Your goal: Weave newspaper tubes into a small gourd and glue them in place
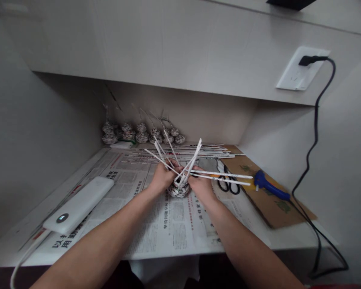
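- Your two bare forearms reach in over the near edge of the bench [6, 255], which is spread with newspaper [150, 235]
- On your left, a white device [82, 200] with a small round display lies at a slant on the newspaper, a white cable [24, 253] coming from its near end
- The woven paper piece [179, 190] is in front of you, around the middle of the bench, between your hands, with its opening up and pale paper strips [192, 160] fanning out of it
- Your left hand [165, 176] has its fingers closed on the left side of the piece, close to the strips
- Your right hand [201, 184] holds the right side, its fingers bent in narrow; their tips are partly hidden, and two strips stretch out over it to the right
- Just beyond those two strips' underside, black-handled scissors [229, 184] lie by a cardboard sheet [264, 210]
- A blue glue gun [272, 188] rests on that cardboard, its black cord [316, 120] looping up to a wall socket [291, 76]
- Past your hands, loose paper sticks [180, 154] lie crosswise
- Farthest back, woven gourd shapes [142, 134] stand in a row near the wall
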{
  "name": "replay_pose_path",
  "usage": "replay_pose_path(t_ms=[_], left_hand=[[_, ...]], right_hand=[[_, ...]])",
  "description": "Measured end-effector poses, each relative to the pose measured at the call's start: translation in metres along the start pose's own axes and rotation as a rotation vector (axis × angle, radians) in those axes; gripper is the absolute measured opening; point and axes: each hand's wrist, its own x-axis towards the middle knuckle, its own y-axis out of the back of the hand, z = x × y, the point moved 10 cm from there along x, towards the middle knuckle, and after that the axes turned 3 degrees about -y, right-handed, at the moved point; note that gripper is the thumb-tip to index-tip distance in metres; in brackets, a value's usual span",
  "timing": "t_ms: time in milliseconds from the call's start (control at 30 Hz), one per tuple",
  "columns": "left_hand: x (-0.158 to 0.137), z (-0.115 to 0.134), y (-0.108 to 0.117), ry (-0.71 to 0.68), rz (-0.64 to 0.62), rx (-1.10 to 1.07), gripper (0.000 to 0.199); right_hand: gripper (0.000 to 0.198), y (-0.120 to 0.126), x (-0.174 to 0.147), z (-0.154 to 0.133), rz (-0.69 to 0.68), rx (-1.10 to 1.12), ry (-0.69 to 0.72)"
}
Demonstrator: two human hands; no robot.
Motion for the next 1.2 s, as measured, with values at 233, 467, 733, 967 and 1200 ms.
replay_pose_path(t_ms=[233, 467, 733, 967, 1200], left_hand=[[-0.004, 0.0, -0.009, 0.219, -0.288, -0.168, 0.042], [-0.01, 0.009, -0.006, 0.274, -0.553, -0.163, 0.046], [0.002, -0.012, 0.003, 0.312, -0.331, -0.076, 0.031], [0.0, -0.003, -0.01, 0.172, -0.298, -0.044, 0.03], [0.001, 0.007, -0.008, 0.081, -0.135, -0.037, 0.027]], right_hand=[[0.014, 0.011, 0.004, -0.002, 0.026, -0.011, -0.021], [0.011, 0.013, 0.008, 0.0, -0.011, 0.001, -0.018], [0.015, 0.012, 0.003, -0.006, 0.009, -0.166, 0.004], [0.013, 0.008, 0.0, -0.007, 0.001, -0.151, 0.017], [0.014, 0.007, 0.004, -0.001, -0.02, -0.047, -0.034]])
